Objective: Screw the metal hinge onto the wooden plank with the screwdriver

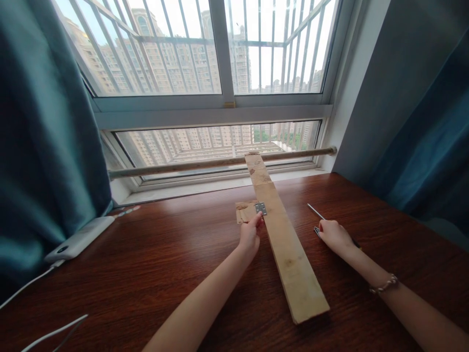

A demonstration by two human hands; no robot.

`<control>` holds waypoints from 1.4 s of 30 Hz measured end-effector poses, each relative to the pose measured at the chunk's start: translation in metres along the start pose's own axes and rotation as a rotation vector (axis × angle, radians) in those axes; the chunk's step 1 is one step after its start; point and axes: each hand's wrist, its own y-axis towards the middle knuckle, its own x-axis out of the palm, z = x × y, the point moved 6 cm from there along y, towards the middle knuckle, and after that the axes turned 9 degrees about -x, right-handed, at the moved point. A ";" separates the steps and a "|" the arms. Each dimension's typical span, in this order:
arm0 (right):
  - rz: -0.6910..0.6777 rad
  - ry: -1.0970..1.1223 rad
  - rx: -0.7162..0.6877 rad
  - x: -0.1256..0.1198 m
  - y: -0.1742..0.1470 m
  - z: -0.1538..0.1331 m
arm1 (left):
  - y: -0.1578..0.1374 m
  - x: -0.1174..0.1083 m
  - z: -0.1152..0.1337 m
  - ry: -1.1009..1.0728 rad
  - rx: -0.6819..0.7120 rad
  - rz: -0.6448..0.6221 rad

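Observation:
A metal hinge (260, 208) lies flat against the left edge of a long wooden board (287, 244). My left hand (251, 233) pinches the near side of this hinge between thumb and fingers. To the right of the board, my right hand (337, 236) is closed around a screwdriver (315, 211), whose thin shaft points away to the upper left. Beside its fingers shows a small metal piece (317, 232), partly hidden by the hand; I cannot tell whether it is held. A small brown flat piece (245, 213) sticks out left of the board, behind the hinge.
The board rests on a dark red-brown wooden table (176, 274), its far end reaching a horizontal rail (190, 166) before the window. At left are a white power strip (82, 238) and a white cable (54, 335). Blue curtains (40, 122) hang on both sides.

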 end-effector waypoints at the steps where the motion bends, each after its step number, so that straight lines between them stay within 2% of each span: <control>1: -0.002 0.013 0.004 0.002 0.002 0.002 | 0.000 0.000 0.000 0.000 -0.001 -0.002; 8: 0.022 0.150 -0.017 0.012 0.010 0.013 | -0.001 0.001 0.000 -0.013 0.010 -0.011; 12: 0.086 0.273 -0.094 -0.009 0.012 0.002 | -0.001 0.001 0.000 -0.014 0.003 0.001; 15: 0.218 0.596 -0.212 -0.041 0.017 -0.030 | -0.002 0.001 0.000 -0.012 0.004 0.013; 18: 0.305 0.982 -0.349 -0.065 0.025 -0.080 | -0.003 0.002 0.000 -0.013 0.020 0.011; 20: 0.368 1.057 -0.433 -0.072 0.032 -0.114 | -0.003 0.003 0.001 -0.019 0.038 -0.005; 23: 0.447 1.002 -0.481 -0.066 0.043 -0.153 | -0.005 0.005 0.002 -0.026 0.040 -0.026; 26: 0.494 0.941 -0.480 -0.053 0.051 -0.171 | -0.006 0.005 0.001 -0.052 0.038 -0.018; 34: 0.522 0.800 -0.544 -0.049 0.051 -0.175 | -0.008 0.006 0.002 -0.098 0.036 0.008; 42: 0.612 0.494 -0.739 -0.054 0.037 -0.190 | -0.011 0.006 0.000 -0.114 -0.007 0.020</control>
